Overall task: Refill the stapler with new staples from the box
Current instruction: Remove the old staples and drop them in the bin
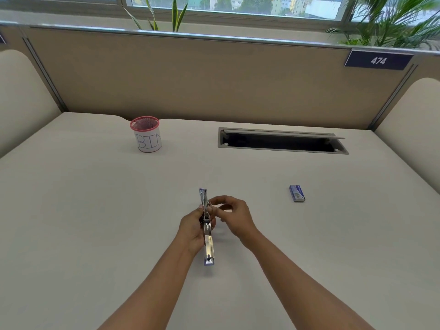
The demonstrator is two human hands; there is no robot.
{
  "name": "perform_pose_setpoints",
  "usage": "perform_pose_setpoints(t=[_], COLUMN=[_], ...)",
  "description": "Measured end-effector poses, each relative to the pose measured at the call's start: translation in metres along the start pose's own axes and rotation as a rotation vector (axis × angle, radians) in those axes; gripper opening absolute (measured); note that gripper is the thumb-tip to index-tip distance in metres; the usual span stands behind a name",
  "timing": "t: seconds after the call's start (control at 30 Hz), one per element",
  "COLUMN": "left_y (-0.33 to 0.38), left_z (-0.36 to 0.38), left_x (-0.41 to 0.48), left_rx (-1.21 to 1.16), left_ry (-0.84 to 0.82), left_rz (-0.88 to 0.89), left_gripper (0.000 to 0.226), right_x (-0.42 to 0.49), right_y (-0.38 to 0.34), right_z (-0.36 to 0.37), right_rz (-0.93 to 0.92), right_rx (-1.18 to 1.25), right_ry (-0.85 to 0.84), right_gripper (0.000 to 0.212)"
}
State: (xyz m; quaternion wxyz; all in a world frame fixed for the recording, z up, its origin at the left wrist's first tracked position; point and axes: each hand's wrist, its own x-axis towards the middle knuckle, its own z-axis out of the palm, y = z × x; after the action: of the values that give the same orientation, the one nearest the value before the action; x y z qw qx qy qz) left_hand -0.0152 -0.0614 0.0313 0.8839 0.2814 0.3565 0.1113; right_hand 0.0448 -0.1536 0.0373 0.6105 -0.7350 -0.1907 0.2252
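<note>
Fingers [200,210] of your left hand [194,226] are curled round the middle of the stapler [209,244], which you hold swung open lengthwise just above the counter [95,210] at centre frame, its bright metal channel facing up. Your right hand [234,216] has thumb and forefinger drawn into a pinch against the upper half of that channel; whether they hold a leftover staple is too small to tell. You look to be at the stage of opening and clearing the magazine, with no new strip fetched yet. The staple box [297,193] lies shut, as far as I can tell, well apart to the right of centre, so your next move probably calls for freeing the right hand, reaching across to it, opening it and drawing out one strip while the left keeps the channel level. The box is blue, but its print cannot be read. A pink mesh cup [147,135] at upper left carries a hand-lettered paper label, "BIN", and a dark plaque [378,60] at upper right reads "474".
</note>
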Motion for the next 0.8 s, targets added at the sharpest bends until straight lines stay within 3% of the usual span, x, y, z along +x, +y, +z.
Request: perform_pose_setpoints(t=[0.47,0.53,0.8], left_y=[-0.004,-0.002,0.011], left_z=[0.002,0.001,0.000], left_x=[-0.003,-0.002,0.001], left_rx=[0.042,0.019,-0.173], left_ry=[-0.017,-0.016,0.076], left_rz=[-0.005,-0.008,0.095], left_gripper=[0.027,0.028,0.022], right_x=[0.002,0.001,-0.017], right_y=[0.005,0.006,0.016], right_z=[0.009,0.007,0.003], right_rz=[0.054,0.045,0.127], right_rx=[0.023,0.019,0.077], right_ry=[0.136,0.111,-0.223], right_gripper=[0.010,0.003,0.024])
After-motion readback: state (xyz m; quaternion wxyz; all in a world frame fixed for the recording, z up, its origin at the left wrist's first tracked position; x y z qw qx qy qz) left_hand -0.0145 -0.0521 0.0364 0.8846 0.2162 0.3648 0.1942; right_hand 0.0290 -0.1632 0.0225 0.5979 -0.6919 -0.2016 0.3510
